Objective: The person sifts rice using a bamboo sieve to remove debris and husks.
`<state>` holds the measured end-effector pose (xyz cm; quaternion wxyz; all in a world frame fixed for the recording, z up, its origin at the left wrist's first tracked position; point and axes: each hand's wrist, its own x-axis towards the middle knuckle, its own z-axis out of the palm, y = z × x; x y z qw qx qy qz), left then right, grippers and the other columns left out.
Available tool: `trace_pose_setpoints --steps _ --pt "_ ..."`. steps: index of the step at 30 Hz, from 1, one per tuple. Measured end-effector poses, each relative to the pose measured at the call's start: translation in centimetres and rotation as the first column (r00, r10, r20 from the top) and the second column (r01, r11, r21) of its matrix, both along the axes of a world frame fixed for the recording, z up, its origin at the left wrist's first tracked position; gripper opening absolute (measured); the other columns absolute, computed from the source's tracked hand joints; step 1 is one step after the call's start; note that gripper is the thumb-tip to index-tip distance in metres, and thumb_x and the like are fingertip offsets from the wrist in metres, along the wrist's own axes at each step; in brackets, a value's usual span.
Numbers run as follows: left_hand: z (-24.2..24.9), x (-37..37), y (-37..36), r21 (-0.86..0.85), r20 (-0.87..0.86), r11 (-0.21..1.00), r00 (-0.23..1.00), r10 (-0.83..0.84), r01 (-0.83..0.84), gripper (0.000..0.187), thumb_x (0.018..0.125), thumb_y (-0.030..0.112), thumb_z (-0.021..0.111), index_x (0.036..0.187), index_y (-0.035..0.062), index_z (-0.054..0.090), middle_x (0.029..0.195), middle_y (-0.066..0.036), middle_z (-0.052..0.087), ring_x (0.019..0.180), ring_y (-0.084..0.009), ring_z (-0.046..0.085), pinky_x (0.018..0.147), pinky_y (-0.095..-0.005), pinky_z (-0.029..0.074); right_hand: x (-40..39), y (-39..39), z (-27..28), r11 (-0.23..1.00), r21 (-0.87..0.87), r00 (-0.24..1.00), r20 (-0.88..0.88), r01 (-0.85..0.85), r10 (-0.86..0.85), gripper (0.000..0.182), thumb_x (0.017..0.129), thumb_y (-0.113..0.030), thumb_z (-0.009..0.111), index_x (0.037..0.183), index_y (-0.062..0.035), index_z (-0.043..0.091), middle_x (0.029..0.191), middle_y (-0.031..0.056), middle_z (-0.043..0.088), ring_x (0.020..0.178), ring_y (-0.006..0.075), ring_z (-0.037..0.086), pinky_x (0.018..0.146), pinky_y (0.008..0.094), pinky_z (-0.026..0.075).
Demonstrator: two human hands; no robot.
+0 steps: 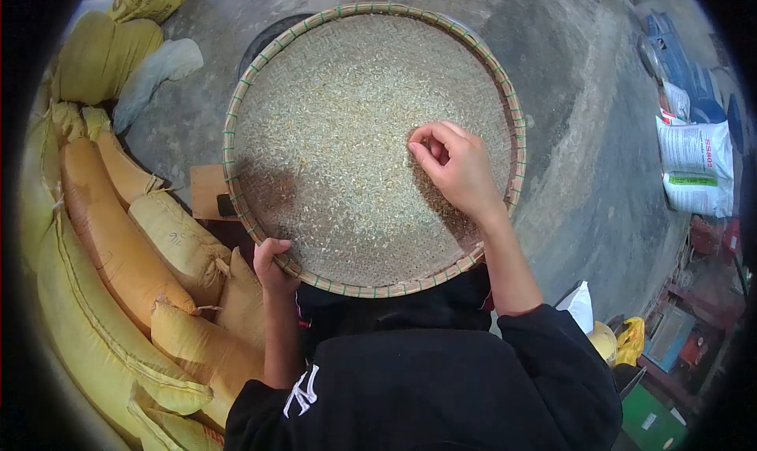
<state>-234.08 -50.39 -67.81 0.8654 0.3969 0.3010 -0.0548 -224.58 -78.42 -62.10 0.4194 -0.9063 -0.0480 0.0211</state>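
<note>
A round woven winnowing tray, its bamboo rim bound with green ties, lies before me over my lap. Pale, rice-like grains are spread across it, with some yellowish ones among them. My left hand is closed on the lower left rim, the thumb over the edge and the other fingers hidden below. Over the right half of the tray is my right hand, thumb and forefinger pressed together in a pinch just above the grains. Whatever is between those fingertips is too small to make out.
Full yellow and orange sacks are piled along the left side. Under the tray's left edge a brown box shows. At the right stand a white printed bag and a yellow plastic bag. The floor is grey concrete.
</note>
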Motion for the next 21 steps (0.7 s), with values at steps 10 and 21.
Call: trace_pose_setpoints --steps 10,21 --pt "-0.2 0.0 0.6 0.235 -0.024 0.972 1.000 0.009 -0.003 0.050 0.060 0.001 0.046 0.110 -0.0032 0.048 0.096 -0.010 0.055 0.084 -0.0216 0.055 0.074 -0.0299 0.045 -0.6 -2.2 -0.5 0.527 0.753 0.903 -0.423 0.395 -0.072 0.007 0.081 -0.012 0.055 0.081 -0.0048 0.055 0.070 0.0022 0.050 0.055 0.0094 0.047 0.042 0.0225 0.035" --pt "0.3 0.8 0.5 0.216 -0.042 0.976 0.999 -0.020 0.029 0.044 0.059 0.003 0.045 0.102 -0.0028 0.052 0.092 -0.009 0.056 0.081 -0.0210 0.055 0.072 -0.0295 0.046 0.8 -4.0 1.9 0.282 0.828 0.826 -0.540 0.486 0.163 0.030 0.093 -0.025 0.045 0.066 -0.0146 0.035 0.055 -0.0069 0.029 0.041 0.0026 0.021 0.035 0.0200 0.017"
